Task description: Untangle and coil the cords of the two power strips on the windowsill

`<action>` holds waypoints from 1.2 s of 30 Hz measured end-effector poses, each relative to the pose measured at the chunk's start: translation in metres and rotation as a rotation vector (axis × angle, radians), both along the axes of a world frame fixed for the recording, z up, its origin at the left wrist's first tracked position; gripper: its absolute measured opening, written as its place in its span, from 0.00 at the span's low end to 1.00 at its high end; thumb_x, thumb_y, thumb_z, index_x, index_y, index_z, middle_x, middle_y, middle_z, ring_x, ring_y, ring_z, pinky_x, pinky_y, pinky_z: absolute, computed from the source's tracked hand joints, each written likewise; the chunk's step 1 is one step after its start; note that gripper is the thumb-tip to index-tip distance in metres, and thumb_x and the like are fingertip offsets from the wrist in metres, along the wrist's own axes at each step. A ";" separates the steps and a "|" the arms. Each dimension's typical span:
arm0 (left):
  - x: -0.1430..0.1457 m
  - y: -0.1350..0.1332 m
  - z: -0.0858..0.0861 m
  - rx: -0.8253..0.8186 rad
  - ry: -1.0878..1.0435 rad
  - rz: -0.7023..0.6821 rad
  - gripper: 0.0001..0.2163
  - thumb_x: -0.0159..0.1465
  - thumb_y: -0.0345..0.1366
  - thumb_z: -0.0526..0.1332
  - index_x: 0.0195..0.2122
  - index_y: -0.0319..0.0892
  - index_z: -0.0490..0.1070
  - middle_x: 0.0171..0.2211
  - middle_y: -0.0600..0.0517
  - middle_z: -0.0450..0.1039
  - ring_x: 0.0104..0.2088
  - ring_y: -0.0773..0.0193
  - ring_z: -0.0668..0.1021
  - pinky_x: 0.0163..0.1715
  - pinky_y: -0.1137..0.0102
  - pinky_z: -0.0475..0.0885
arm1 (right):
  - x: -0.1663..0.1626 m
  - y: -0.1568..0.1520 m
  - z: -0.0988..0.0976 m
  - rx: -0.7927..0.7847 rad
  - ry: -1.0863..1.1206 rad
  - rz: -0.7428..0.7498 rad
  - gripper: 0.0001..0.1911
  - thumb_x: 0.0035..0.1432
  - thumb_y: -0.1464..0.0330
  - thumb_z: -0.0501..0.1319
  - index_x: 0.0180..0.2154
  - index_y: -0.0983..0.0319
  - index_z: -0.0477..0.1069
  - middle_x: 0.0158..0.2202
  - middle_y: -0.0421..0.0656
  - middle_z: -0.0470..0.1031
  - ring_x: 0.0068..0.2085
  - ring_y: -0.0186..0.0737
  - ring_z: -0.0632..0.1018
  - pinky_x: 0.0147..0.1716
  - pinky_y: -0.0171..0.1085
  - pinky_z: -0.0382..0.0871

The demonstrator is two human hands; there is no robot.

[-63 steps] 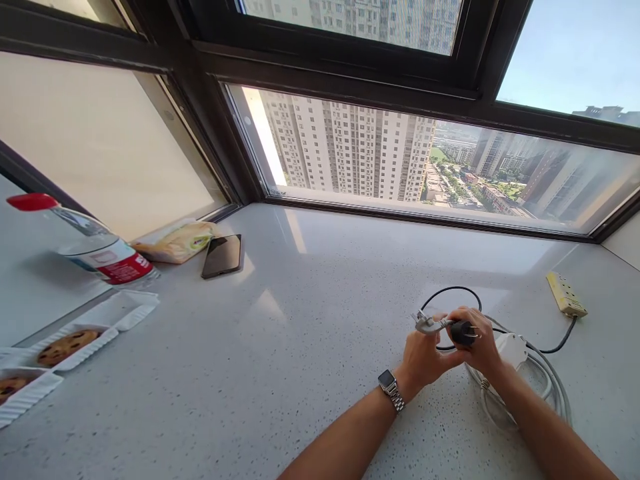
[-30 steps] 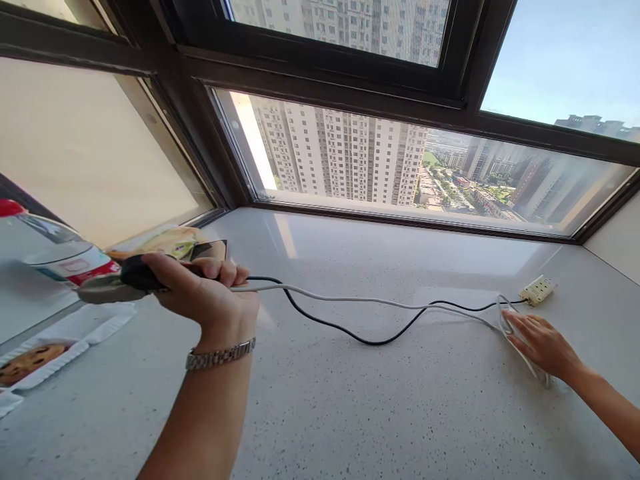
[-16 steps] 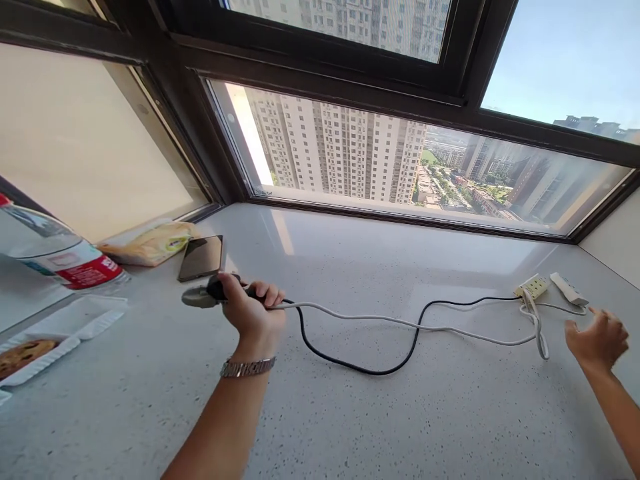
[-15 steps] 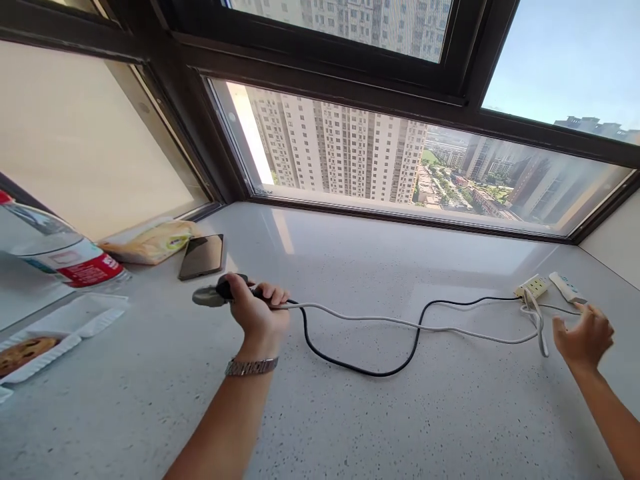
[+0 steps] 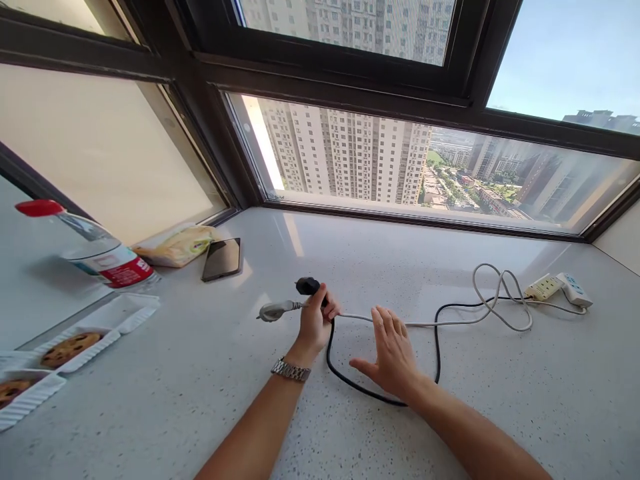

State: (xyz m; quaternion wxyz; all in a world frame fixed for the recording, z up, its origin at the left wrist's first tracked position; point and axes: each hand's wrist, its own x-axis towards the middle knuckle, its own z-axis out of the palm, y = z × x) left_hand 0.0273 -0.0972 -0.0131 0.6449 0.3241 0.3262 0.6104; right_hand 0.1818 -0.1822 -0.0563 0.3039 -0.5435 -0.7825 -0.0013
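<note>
My left hand [image 5: 316, 320] is closed round the plug ends of two power cords. A black plug [image 5: 307, 287] and a grey-white plug [image 5: 277, 311] stick out of it to the left. From my left hand the black cord [image 5: 360, 392] sags toward me, then runs right. The white cord [image 5: 465, 323] stretches across the counter and loops on the right. My right hand [image 5: 393, 350], fingers extended and thumb apart, is over the cords near the middle. A cream power strip [image 5: 545, 287] and a white power strip [image 5: 575, 292] lie side by side at the far right.
A bottle with a red cap [image 5: 107, 257] stands at the left. Beside it are a yellowish packet [image 5: 175, 248], a phone [image 5: 221, 259] and a white plastic tray [image 5: 133, 313] holding cookies. The window frame [image 5: 415, 222] edges the speckled counter [image 5: 165, 413] at the back.
My right hand has come from the power strips leftward to the middle. My left hand has shifted right with the plugs. The white cord now loops more widely; the view has turned slightly left.
</note>
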 end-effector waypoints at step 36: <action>-0.065 0.004 0.122 0.725 0.623 0.384 0.23 0.59 0.45 0.60 0.16 0.41 0.50 0.12 0.61 0.46 0.14 0.78 0.52 0.19 0.71 0.46 | 0.209 0.011 0.114 -0.801 0.276 -0.457 0.23 0.42 0.51 0.67 0.19 0.62 0.62 0.16 0.34 0.54 0.19 0.28 0.55 0.20 0.33 0.43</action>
